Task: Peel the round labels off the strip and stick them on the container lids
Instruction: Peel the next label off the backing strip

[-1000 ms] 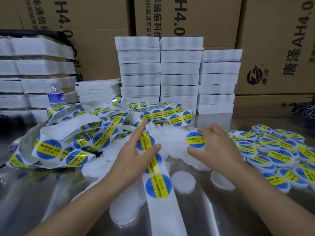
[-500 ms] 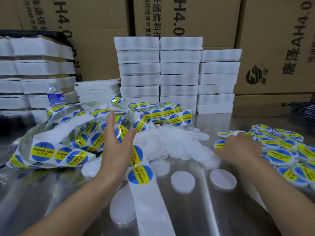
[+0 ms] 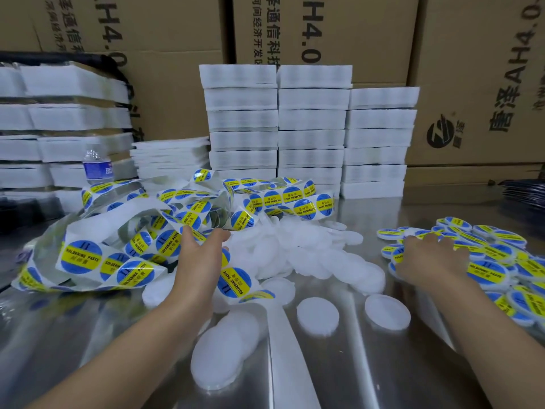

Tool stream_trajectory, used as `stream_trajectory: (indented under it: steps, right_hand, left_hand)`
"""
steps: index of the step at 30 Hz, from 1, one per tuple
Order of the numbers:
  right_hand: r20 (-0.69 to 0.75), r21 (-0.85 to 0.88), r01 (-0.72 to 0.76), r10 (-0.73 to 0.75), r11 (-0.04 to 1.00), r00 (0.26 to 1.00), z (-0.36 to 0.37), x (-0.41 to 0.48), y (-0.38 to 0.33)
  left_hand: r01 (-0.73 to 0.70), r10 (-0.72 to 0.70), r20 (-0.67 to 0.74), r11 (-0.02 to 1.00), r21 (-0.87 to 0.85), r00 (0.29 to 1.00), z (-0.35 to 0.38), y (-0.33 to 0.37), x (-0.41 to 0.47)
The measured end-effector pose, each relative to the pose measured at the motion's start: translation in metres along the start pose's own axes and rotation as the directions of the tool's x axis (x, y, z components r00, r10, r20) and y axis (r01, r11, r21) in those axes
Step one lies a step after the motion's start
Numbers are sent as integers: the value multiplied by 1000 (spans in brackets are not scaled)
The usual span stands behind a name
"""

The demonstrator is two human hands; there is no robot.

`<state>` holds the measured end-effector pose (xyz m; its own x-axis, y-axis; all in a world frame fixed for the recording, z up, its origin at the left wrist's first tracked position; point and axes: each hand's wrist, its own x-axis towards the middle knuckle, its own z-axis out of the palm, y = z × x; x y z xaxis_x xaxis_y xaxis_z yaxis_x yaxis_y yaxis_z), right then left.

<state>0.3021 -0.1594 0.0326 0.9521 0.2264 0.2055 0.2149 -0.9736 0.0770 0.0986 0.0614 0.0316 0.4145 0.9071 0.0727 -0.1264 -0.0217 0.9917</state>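
Up at 12 o'clock on my feed, cardboard boxes wall off the back, with stacks of white trays in front. Below that it's all steel table. The tangled label strip sprawls from 9 to 12, one end running toward 6. A heap of bare lids sits dead centre, and the labelled lids pile up at 3. The left hand hovers over the strip, fingers spread, gripping nothing. The right hand lies palm-down on the labelled lids, fingers loose. Small water bottle at 10.
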Motion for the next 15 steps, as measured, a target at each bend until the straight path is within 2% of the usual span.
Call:
stream_trajectory:
  steps: [2, 4, 6, 7, 9, 11, 15]
  right_hand:
    - [-54, 43, 52, -49, 998, 997, -1, -2, -3]
    - [-120, 193, 159, -137, 968, 983, -3, -6, -10]
    - [-135, 404, 277, -243, 872, 961, -5, -16, -24]
    - [-110, 451, 325, -309, 832, 945, -4, -23, -32]
    - [-39, 417, 390, -412, 821, 910, 1, -36, -48]
    - [11, 369, 416, -451, 831, 892, 7, -48, -60]
    - [0, 388, 477, -517, 789, 856, 13, -63, -73]
  left_hand:
    - [27, -27, 2, 1000, -10, 1000, 1, 2, -3]
    - [41, -41, 4, 999, -7, 999, 2, 5, -5]
    - [47, -47, 14, 999, -5, 999, 2, 4, -4]
    - [48, -48, 23, 999, 3, 999, 2, 4, -5]
    - [37, -38, 38, 999, 29, 999, 2, 5, -7]
    - [19, -21, 54, 999, 48, 998, 3, 5, -10]
    - [10, -16, 122, 999, 51, 992, 5, 5, -16]
